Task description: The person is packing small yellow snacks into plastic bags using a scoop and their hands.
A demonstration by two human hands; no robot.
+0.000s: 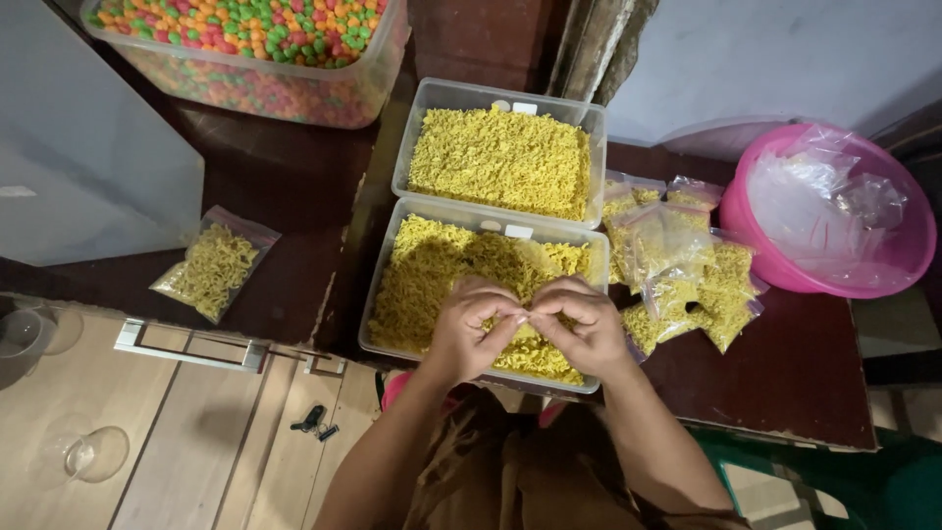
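head view: one camera only, worn on the person's head | faces steeply down over the dark wooden table (294,186) | close, forearms enter from bottom edge | takes in table, wood floor (186,451) at lower left | no second view to overlap

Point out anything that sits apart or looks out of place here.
One filled snack bag lies alone on the dark table, left of the tubs, far from the pile of filled bags on the right. Small black clips lie on the wooden floor.
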